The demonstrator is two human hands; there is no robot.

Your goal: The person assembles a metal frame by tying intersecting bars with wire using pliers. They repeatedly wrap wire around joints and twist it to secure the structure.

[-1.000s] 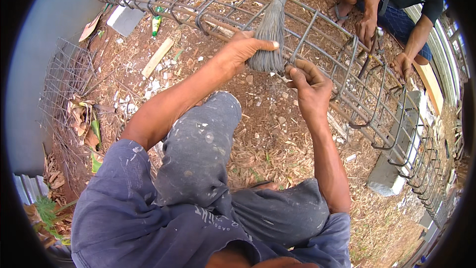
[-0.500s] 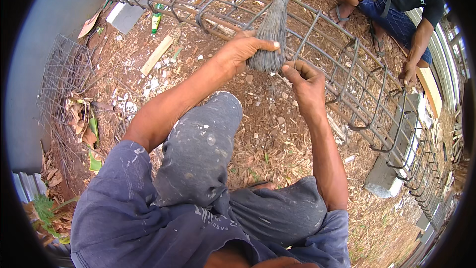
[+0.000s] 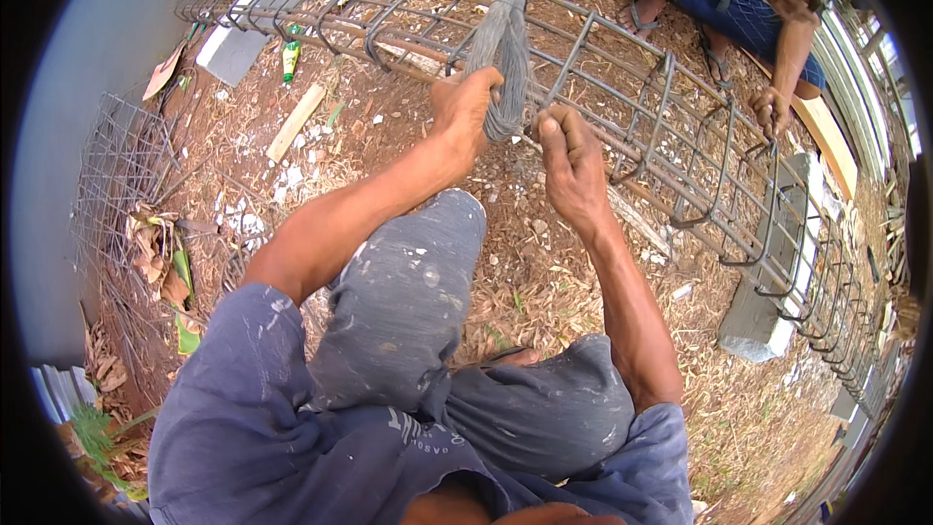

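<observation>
A bundle of grey tie wire (image 3: 506, 49), bound partway up and folded at its lower end, stands against the near side of a long rebar cage (image 3: 583, 68). My left hand (image 3: 466, 107) is closed round the lower part of the bundle. Just right of its folded end, my right hand (image 3: 571, 157) is closed in a pinch with the thumb upward. A strand of the tie wire appears to be in that pinch; the fingers mostly hide it. Both hands are on the near side of the cage.
Concrete blocks (image 3: 768, 306) support the cage at right and far left. A co-worker's hand (image 3: 771, 113) touches the cage at upper right. A green and yellow bottle (image 3: 291, 60), a wooden offcut (image 3: 295, 123) and white rubble lie leftward, near a wire mesh (image 3: 121, 160).
My left thumb, earlier stretched across the bundle, is now wrapped in. The bundle appears more upright. My right fingers have drawn tighter together. The co-worker's raised hand has come lower.
</observation>
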